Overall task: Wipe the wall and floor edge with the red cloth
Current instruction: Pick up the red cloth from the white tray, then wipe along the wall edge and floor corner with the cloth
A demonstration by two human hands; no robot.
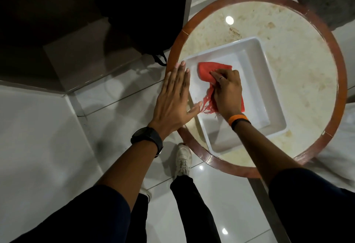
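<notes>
The red cloth (208, 69) with frayed threads lies inside a white square tray (255, 81) on a round table. My right hand (227, 91) is closed on the cloth, fingers pinching its middle. Flat and open, my left hand (173, 96) hovers over the tray's left rim and the table's edge, fingers spread and holding nothing. The wall and floor edge (66, 94) runs across the left side, where a pale wall meets the glossy tiles.
The round table (315, 25) has a pale stone top and a brown wooden rim. A dark cabinet and a black bag (134, 22) stand at the upper left. My shoe (183, 159) is on the white floor tiles below the table. Grey fabric sits at the top right.
</notes>
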